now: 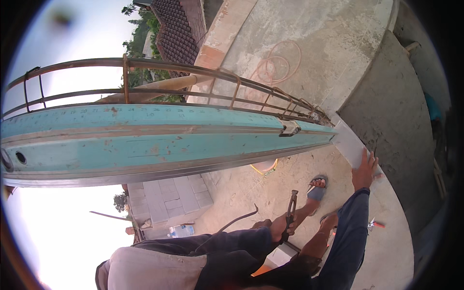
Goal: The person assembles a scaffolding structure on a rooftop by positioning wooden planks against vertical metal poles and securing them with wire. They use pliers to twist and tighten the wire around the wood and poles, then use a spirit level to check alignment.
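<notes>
My left hand [287, 231] is closed round the handles of black pincers [293, 205], their jaws pointing up in the picture. A dark bent rod [237, 220] crosses near my left sleeve; whether that hand also holds it I cannot tell. My right hand [363, 170] lies with fingers spread on the pale ledge [349, 142]. Across the upper left, close to the camera, runs a long teal spirit level [169, 147] with a printed scale and a small vial window [290, 128]. Its far end is by the ledge corner, and neither hand is seen on it.
A rusty rebar cage [181, 92] runs alongside the level. A coiled pale hose [280, 63] lies on concrete beyond. Grey blocks [166, 198] are stacked near a water bottle [181, 231]. Red-handled pliers [376, 224] lie by my right arm. My sandalled foot [316, 191] is on the floor.
</notes>
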A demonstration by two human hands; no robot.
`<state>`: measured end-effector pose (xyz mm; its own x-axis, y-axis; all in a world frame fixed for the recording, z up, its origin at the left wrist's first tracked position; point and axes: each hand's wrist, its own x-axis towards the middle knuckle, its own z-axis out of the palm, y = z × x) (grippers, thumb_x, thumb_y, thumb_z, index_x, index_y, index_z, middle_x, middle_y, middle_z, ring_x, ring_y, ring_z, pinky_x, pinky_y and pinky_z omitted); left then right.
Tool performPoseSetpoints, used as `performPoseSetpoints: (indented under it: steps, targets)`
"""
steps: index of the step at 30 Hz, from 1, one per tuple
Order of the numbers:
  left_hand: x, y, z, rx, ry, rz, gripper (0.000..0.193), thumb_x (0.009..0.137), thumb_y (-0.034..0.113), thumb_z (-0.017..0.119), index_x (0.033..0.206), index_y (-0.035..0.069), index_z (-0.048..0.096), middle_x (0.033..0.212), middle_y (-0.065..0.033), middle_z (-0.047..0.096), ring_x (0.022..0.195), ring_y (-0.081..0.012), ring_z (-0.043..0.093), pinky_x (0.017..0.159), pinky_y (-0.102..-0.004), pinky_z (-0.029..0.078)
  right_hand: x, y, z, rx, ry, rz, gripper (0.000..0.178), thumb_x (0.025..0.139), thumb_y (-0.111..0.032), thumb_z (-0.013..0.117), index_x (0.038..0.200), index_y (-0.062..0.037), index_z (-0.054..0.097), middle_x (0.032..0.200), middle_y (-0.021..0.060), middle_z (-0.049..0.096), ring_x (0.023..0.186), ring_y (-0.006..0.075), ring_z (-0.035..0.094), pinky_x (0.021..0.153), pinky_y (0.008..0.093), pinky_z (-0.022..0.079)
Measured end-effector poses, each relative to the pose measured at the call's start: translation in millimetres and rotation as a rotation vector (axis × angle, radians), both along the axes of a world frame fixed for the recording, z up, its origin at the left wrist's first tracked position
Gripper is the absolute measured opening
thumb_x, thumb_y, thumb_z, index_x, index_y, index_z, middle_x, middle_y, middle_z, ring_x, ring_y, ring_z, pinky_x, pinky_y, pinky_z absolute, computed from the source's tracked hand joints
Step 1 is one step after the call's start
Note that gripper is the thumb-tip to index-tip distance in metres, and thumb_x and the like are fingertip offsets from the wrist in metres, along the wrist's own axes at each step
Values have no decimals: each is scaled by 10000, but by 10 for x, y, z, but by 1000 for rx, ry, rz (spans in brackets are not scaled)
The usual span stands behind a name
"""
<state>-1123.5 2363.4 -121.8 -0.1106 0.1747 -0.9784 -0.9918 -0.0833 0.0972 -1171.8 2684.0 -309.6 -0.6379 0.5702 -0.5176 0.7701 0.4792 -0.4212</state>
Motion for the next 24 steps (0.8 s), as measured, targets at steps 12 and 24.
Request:
performPoseSetpoints:
  steps: [12, 24]
  targets:
    - [88, -709, 693, 230, -8, 166, 231, 1104, 283, 415, 970, 136, 534, 672, 4, 467, 525, -146, 455, 504, -316, 408, -156, -29, 224, 38, -209, 87, 1135, 785, -283, 881, 1684, -373, 194, 1731, 93, 246, 1618, 362, 165, 1208, 787, 191]
    - [-53, -557, 747, 382, -30, 136, 216, 1116, 244, 403, 959, 149, 516, 650, 18, 450, 511, -121, 441, 487, -286, 399, -91, -33, -2, 98, -245, 115, 1195, 768, -364, 893, 1690, -401, 134, 1750, 90, 195, 1623, 353, 150, 1121, 848, 268]
